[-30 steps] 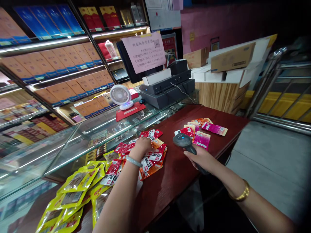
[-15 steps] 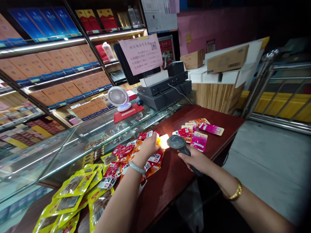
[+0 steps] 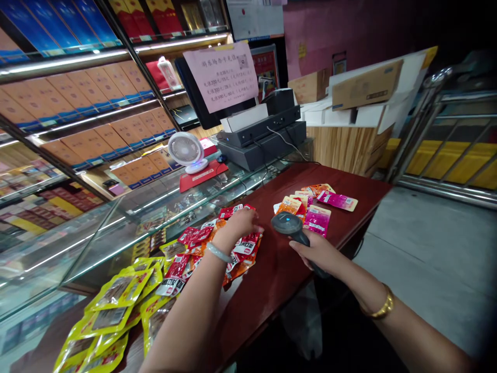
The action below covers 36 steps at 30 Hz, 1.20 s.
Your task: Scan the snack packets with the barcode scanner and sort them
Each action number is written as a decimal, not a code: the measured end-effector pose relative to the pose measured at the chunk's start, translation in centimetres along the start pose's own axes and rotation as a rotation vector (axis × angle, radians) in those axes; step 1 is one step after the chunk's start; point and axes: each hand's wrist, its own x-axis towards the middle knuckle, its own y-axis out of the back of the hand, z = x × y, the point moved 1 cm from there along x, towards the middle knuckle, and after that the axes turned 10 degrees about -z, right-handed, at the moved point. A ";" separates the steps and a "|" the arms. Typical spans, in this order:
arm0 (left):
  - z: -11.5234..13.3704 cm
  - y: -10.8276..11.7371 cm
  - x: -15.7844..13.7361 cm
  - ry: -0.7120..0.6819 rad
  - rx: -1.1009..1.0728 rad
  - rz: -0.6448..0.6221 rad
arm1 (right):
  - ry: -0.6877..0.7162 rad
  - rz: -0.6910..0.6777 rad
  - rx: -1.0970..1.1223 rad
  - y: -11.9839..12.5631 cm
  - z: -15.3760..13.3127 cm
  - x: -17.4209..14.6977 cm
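While my right hand (image 3: 323,253) wraps round the handle of a dark handheld scanner (image 3: 286,223), a small blue light showing on its head, my left hand (image 3: 241,224) is over the heap of red and orange packets (image 3: 247,245) on the dark red worktop (image 3: 267,282). Its fingers are bent downward, but I cannot tell whether they pinch a packet. Yellow bags (image 3: 118,290) lie overlapping to the left of that heap. Just beyond the scanner I have a smaller group, with an orange packet (image 3: 289,205) and purple packets (image 3: 317,219) lying flat.
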 end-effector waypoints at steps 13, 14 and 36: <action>-0.2 -3.4 -2.2 0.198 0.194 0.039 | -0.019 -0.098 -0.050 -1.0 -0.2 0.2; -0.2 -3.4 -2.2 0.214 0.161 0.055 | -0.019 -0.107 -0.044 -1.0 -0.2 0.2; -0.8 -2.6 2.1 0.040 -0.256 0.297 | 0.007 -0.061 -0.011 0.0 -0.3 -0.7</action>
